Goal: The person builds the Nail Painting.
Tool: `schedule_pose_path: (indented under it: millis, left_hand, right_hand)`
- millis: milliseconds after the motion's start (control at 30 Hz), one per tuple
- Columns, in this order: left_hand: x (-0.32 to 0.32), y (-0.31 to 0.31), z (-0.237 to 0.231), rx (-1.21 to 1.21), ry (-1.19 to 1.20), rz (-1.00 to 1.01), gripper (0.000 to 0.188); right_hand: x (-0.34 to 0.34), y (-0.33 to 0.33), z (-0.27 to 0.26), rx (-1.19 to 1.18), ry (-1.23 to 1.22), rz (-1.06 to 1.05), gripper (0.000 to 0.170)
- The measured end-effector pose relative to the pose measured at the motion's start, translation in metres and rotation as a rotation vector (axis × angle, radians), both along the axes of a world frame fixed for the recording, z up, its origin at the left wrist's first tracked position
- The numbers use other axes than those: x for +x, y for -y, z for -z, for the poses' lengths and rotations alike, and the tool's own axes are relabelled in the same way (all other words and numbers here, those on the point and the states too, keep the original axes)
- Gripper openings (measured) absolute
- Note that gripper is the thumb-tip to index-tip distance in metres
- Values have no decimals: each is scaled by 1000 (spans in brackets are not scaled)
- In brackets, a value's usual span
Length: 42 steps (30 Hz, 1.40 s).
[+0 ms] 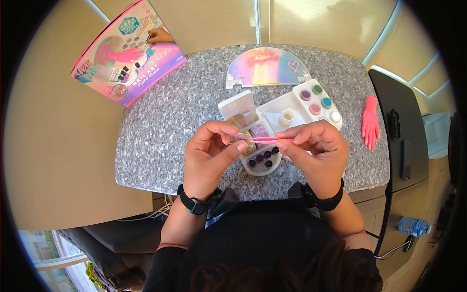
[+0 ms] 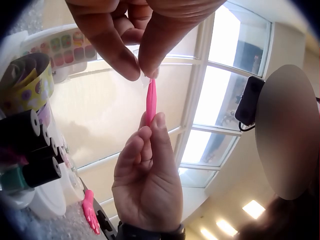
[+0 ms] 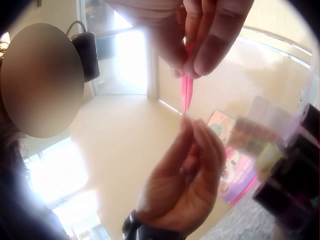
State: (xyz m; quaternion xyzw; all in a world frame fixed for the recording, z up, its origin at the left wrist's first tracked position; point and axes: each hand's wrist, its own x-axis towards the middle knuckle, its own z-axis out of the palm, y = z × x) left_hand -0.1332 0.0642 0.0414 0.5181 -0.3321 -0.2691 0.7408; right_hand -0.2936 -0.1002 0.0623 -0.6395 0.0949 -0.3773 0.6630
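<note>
Pink tweezers (image 1: 264, 139) are pinched between the thumb and fingers of my right hand (image 1: 317, 148), their tips pointing left. My left hand (image 1: 210, 148) pinches a small clear piece (image 2: 145, 80) at those tips; its details are too small to tell. In the left wrist view the pink tweezers (image 2: 151, 100) run between both hands, their arms close together. Below the hands, a white tray (image 1: 262, 170) holds several black-capped bottles (image 1: 260, 158) and rolls of patterned tape (image 1: 249, 148).
A rainbow arched panel (image 1: 267, 66) lies behind the tray. Pots of coloured powder (image 1: 314, 108) sit in its right section. A pink model hand (image 1: 370, 122) lies at the right, a printed box (image 1: 127, 53) stands at the back left, and a sticker sheet (image 2: 65, 47) leans near the tapes.
</note>
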Motion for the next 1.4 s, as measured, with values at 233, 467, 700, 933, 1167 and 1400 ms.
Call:
schedule_pose_path:
  millis: [233, 467, 700, 933, 1167, 1400]
  left_hand:
    - [-1, 1, -1, 5, 16, -15, 30]
    - [1, -1, -1, 5, -8, -21, 31]
    - [-1, 0, -4, -9, -20, -16, 32]
    - [-4, -1, -6, -42, -4, 33, 33]
    - [-4, -1, -6, -23, 22, 77, 35]
    - [-5, -6, -14, 48, -23, 21, 52]
  right_hand:
    - [-1, -1, -1, -5, -19, 14, 24]
    - [-2, 2, -1, -39, 13, 29, 24]
    - [-1, 2, 0, -22, -8, 12, 23]
    - [-1, -1, -3, 8, -73, -27, 21]
    - [10, 8, 1, 42, -81, -72, 37]
    - [37, 44, -2, -199, -253, -21, 48]
